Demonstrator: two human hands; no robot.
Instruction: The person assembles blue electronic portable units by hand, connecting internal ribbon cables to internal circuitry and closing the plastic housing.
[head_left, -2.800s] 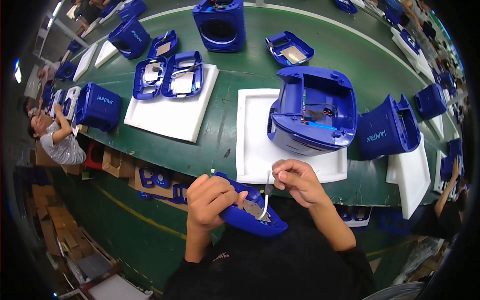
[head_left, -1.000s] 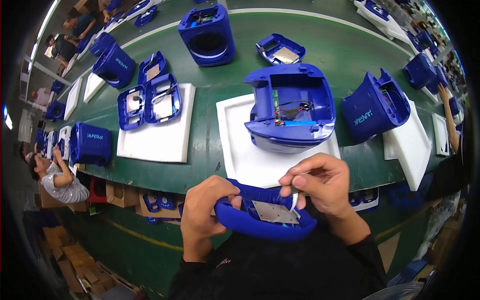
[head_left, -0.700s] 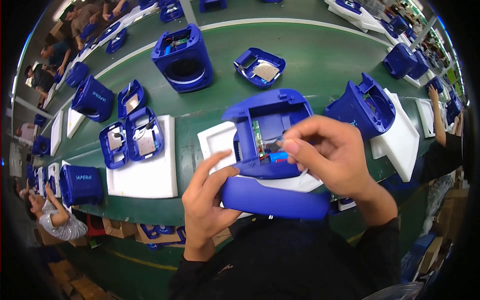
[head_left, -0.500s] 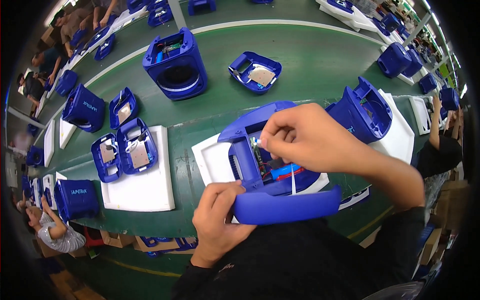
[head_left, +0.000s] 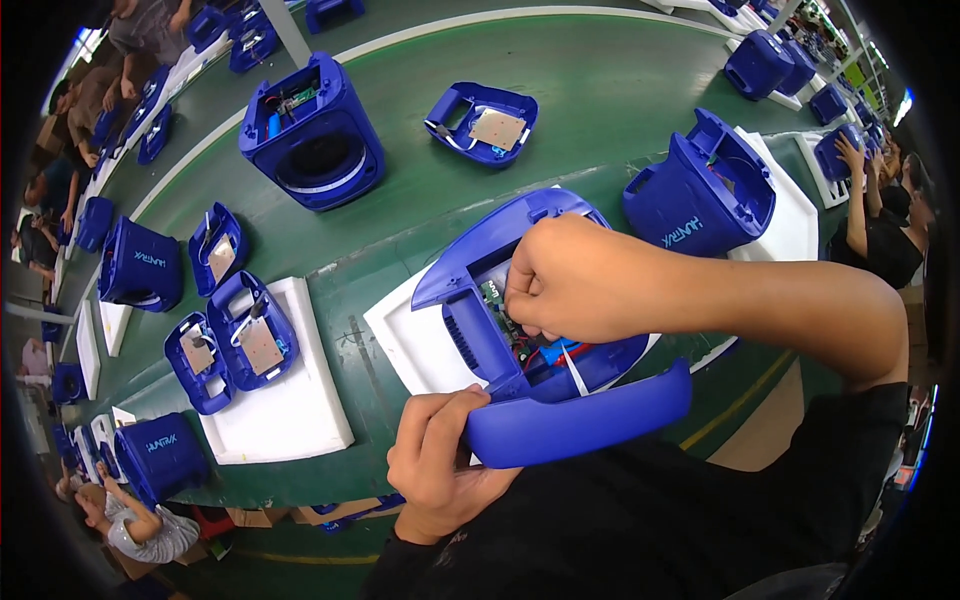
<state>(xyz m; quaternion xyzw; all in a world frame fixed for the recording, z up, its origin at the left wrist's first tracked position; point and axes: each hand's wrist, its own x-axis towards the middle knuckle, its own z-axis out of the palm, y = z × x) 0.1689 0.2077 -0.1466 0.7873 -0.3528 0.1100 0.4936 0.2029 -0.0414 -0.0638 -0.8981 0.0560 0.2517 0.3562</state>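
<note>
In front of me a blue speaker housing (head_left: 462, 320) lies with its compartment open, showing a green circuit board (head_left: 492, 292), a blue battery (head_left: 556, 352) and red wires. My left hand (head_left: 437, 450) grips the end of a curved blue cover (head_left: 585, 415), held tilted at the housing's near side. From this cover a white cable (head_left: 573, 372) runs up into the compartment. My right hand (head_left: 570, 275) is closed in a pinch over the circuit board, at the cable's upper end. Its fingertips and the cable's plug are hidden now; the earlier frame shows a small white end between them.
Under the housing is a white foam tray (head_left: 410, 335). Left of it, blue panels (head_left: 253, 345) with cables lie on another foam pad (head_left: 290, 420). Further blue housings (head_left: 315, 140) (head_left: 700, 190) and an open panel (head_left: 497, 128) stand beyond. Co-workers (head_left: 150, 525) sit along both sides.
My right hand has moved down from above the compartment to the circuit board, and its wrist has turned. The left hand still grips the cover, now slightly lower. The view has shifted a little.
</note>
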